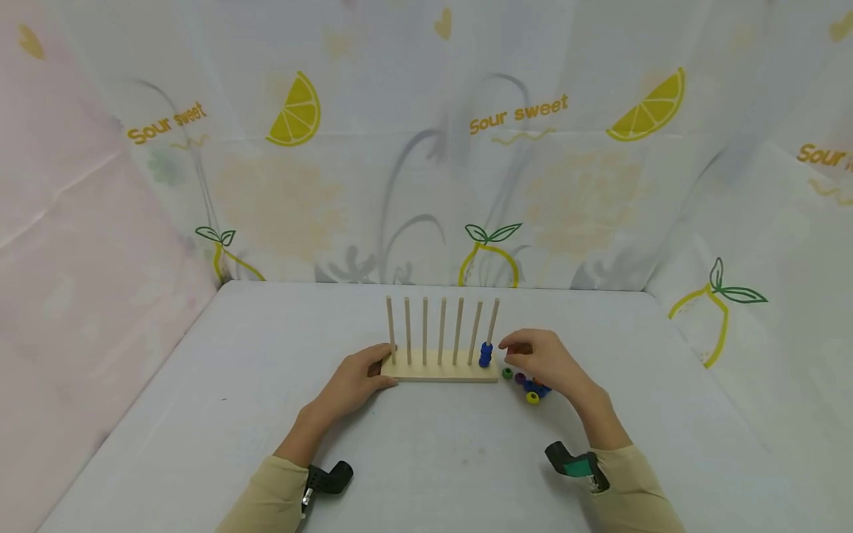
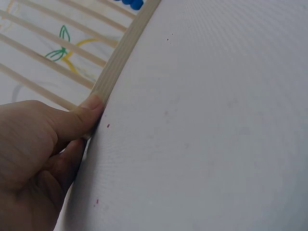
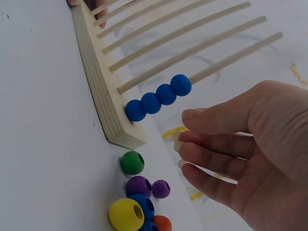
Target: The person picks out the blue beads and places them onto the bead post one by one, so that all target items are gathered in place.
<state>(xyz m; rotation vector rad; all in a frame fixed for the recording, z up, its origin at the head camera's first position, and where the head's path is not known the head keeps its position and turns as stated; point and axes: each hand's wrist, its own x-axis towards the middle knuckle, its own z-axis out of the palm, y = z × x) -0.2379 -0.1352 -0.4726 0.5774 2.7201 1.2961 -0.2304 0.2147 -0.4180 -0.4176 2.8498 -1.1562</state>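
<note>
Near the bench [image 1: 440, 459]'s far edge stands the rack [image 1: 433, 374], stiff, probably light, its left end clamped in the left hand [image 1: 353, 383]. Off its right end, the right hand [image 1: 549, 361], empty, fingers loosely bent, hovers near loose beads [image 3: 137, 186], likely rolly, best pinched round the sides.

Wht tbl [image 1: 453, 451], lemon-print cloth bkdrop [image 1: 373, 200] behind (L side pinkish).

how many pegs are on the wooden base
7 pegs, in one row along the base: the leftmost beside the left hand, five bare ones between, the rightmost holding four blue beads. None looks hidden.
</note>
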